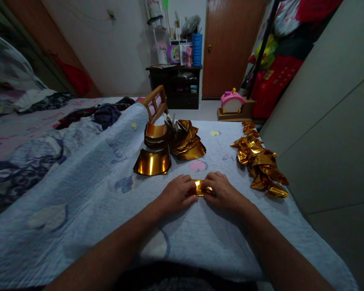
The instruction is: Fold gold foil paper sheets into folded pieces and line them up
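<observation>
Just below the middle of the frame, both hands press down on a small folded strip of shiny gold foil paper [201, 188] that lies flat on the pale blue quilted blanket [87, 190]. The left hand [176, 193] comes in from the lower left, its fingers curled over the strip's left end and pinching it against the blanket. The right hand [223, 190] comes in from the lower right, its fingers bent down over the strip's right end in the same way. Only a short bright stretch of the foil shows between the two sets of fingertips, which sit close together.

Just above the hands, slightly left of centre, stands a curved sheet of gold foil paper [152, 162], arched on the blanket. Behind it, toward the upper middle, is a loose stack of curled gold foil sheets [177, 137], fanned out to the right. Along the right edge of the blanket runs a row of folded gold foil pieces [259, 159], piled against each other beside the pale grey wall panel [327, 121].

At the top centre of the frame a dark wooden cabinet [176, 87] holds small items, and a brown wooden door [230, 44] stands to its right. A pink and white toy house [232, 102] sits on the floor near the door.
</observation>
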The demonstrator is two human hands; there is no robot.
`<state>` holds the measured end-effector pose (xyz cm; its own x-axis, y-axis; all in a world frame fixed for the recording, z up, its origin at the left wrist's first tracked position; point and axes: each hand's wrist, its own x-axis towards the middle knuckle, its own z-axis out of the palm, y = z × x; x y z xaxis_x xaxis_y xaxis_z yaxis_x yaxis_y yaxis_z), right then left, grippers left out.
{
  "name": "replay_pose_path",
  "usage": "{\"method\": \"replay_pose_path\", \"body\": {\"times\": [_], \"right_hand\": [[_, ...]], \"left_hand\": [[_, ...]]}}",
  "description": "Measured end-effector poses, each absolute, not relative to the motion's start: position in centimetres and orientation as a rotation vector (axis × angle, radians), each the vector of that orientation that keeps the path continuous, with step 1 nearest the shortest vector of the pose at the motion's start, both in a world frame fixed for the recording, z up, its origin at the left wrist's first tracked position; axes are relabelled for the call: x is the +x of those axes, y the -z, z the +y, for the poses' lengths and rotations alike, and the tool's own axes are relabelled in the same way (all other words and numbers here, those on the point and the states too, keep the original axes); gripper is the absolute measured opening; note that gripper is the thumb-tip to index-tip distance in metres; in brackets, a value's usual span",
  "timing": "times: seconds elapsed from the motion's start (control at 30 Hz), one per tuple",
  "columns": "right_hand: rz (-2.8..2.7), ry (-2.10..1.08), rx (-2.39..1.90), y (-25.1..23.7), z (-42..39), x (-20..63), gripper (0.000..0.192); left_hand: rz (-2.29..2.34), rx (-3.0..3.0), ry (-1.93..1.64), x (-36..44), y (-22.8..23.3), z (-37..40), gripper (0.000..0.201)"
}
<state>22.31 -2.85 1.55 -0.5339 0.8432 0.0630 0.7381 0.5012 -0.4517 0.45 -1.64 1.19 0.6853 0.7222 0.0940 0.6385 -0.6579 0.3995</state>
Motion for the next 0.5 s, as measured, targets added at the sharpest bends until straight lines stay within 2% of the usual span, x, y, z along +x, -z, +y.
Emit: {"method": "replay_pose_path", "body": {"times": [0.17, 0.27, 0.4, 0.5], "right_hand": [[-2.453, -0.509, -1.288, -1.5, -2.7, 21.8, 0.016], [-2.329, -0.533, -1.262, -1.3, -2.6, 21.9, 0.011], [-2.123, -0.613, -1.304, -1.2, -2.3, 22.7, 0.051], [-2.048, -0.729, -1.395, -1.3, -2.1, 23.1, 0.048]], "left_hand": [[0.984, 2.658, -0.552, 0.3, 0.0, -1.6, 0.009], [0.976, 2.700, -0.714, 0.1, 0.4, -1.5, 0.018], [0.984, 2.820, -0.894, -0.1, 0.4, -1.5, 0.026], [0.976, 2.963, -0.951, -0.3, 0.0, -1.8, 0.025]]}}
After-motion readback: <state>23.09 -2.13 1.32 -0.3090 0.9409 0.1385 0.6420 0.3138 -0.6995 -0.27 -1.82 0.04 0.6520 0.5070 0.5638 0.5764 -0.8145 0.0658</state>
